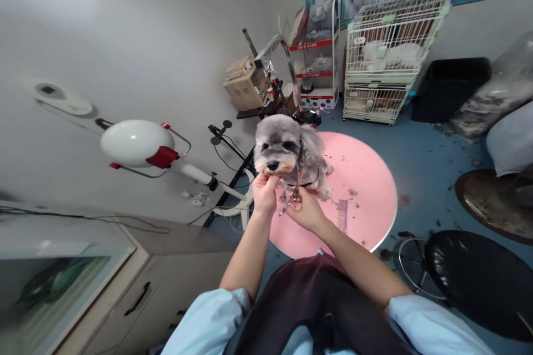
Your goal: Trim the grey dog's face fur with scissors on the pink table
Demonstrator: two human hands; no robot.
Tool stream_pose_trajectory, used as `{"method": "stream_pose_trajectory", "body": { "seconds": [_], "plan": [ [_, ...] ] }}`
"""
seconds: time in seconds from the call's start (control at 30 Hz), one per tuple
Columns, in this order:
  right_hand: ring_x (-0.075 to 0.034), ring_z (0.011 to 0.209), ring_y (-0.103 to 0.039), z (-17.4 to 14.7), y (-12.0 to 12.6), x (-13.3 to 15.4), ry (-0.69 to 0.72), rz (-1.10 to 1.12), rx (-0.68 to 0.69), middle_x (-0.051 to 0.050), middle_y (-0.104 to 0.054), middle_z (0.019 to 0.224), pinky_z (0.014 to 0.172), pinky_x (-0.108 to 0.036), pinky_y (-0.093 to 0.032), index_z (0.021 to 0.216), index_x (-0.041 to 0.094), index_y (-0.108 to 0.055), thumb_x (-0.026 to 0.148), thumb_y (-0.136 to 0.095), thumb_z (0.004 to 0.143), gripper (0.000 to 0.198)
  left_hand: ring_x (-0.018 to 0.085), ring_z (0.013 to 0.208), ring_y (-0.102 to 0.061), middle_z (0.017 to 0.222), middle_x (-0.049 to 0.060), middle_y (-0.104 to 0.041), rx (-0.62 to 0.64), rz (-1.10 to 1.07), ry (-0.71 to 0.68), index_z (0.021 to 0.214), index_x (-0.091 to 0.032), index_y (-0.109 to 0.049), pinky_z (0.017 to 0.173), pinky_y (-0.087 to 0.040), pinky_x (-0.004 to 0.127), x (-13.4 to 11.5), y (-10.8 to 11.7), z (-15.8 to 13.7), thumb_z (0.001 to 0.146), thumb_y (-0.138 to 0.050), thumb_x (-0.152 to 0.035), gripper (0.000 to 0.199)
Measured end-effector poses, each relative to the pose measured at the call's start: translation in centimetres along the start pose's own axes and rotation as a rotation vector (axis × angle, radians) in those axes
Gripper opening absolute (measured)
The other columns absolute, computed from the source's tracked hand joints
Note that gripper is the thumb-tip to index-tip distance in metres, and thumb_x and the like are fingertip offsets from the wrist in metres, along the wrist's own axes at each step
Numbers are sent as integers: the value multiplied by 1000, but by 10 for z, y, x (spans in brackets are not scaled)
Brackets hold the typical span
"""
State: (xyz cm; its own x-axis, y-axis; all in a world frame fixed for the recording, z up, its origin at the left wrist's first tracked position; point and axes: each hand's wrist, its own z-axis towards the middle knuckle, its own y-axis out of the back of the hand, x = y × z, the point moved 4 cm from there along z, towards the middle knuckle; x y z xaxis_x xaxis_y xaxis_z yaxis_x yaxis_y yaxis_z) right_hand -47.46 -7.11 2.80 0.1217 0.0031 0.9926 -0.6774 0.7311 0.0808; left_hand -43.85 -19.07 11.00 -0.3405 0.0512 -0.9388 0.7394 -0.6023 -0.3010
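A small grey dog (278,138) with a tan muzzle sits on a round pink grooming table (370,177), facing me. My left hand (265,193) is closed at the dog's chin, its fingers gripping the muzzle hair from below. In my right hand (306,208) is a pair of metal scissors (295,194); the blades point up along the side of the dog's face, beside its ear. A comb (342,215) with a purple edge lies on the table to the right of my right hand. Cut tufts of grey hair are scattered around it.
A metal grooming arm (291,66) rises behind the dog. A white and red dryer (137,143) on a stand is at left. Behind stand a shelf rack (312,44) and a wire cage (387,55) with a white animal. A black stool (478,277) stands at right.
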Motion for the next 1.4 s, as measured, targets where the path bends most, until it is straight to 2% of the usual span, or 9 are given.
{"method": "stream_pose_trajectory", "body": {
  "seconds": [0.23, 0.47, 0.67, 0.97, 1.1, 1.27, 1.4],
  "plan": [
    [-24, 97, -79, 11, -6, -3, -27, 69, 1, -7, -78, 107, 92, -42, -67, 116, 22, -60, 17, -71, 76, 42, 13, 65, -67, 69, 1, -74, -6, 32, 13, 68, -18, -75, 67, -55, 25, 1, 0, 1, 58, -97, -45, 36],
    [-22, 93, -79, 17, -10, -3, -55, 103, -12, -5, -78, 101, 89, -40, -67, 111, 23, -59, 16, -71, 77, 37, 15, 68, -69, 72, 3, -76, -1, 48, 21, 71, -19, -78, 69, -57, 26, -1, -1, 2, 59, -97, -43, 33],
    [-21, 87, -78, 19, -12, -1, -95, 132, -4, -2, -76, 92, 86, -39, -68, 108, 23, -59, 15, -69, 76, 34, 14, 70, -70, 74, 3, -77, 8, 17, 17, 73, -18, -79, 71, -57, 25, 1, -1, 2, 58, -99, -45, 37],
    [-20, 86, -78, 18, -15, 4, -111, 208, -40, 0, -74, 87, 86, -38, -67, 110, 22, -60, 13, -70, 73, 39, 14, 68, -68, 72, 2, -76, 1, 29, 19, 71, -18, -78, 69, -57, 26, -2, -3, 1, 56, -99, -46, 38],
    [-20, 85, -78, 20, -14, 7, -107, 197, -47, -1, -75, 88, 84, -38, -67, 109, 23, -59, 14, -70, 74, 38, 15, 65, -68, 70, 2, -74, -1, 44, 19, 70, -18, -76, 66, -56, 26, -2, -3, 0, 58, -97, -44, 35],
    [-22, 87, -79, 21, -10, 11, -81, 133, -73, -2, -77, 93, 86, -39, -67, 111, 24, -59, 15, -72, 74, 41, 15, 70, -70, 74, 3, -76, -2, 60, 27, 72, -18, -76, 71, -57, 27, 0, 1, 1, 60, -92, -37, 27],
    [-23, 91, -78, 23, -9, 10, -62, 111, -90, -5, -77, 97, 89, -41, -66, 111, 23, -59, 19, -73, 75, 40, 15, 67, -68, 69, 2, -73, 25, 110, 66, 66, -17, -74, 70, -56, 27, 0, 7, 4, 57, -90, -31, 22]
  ]
}}
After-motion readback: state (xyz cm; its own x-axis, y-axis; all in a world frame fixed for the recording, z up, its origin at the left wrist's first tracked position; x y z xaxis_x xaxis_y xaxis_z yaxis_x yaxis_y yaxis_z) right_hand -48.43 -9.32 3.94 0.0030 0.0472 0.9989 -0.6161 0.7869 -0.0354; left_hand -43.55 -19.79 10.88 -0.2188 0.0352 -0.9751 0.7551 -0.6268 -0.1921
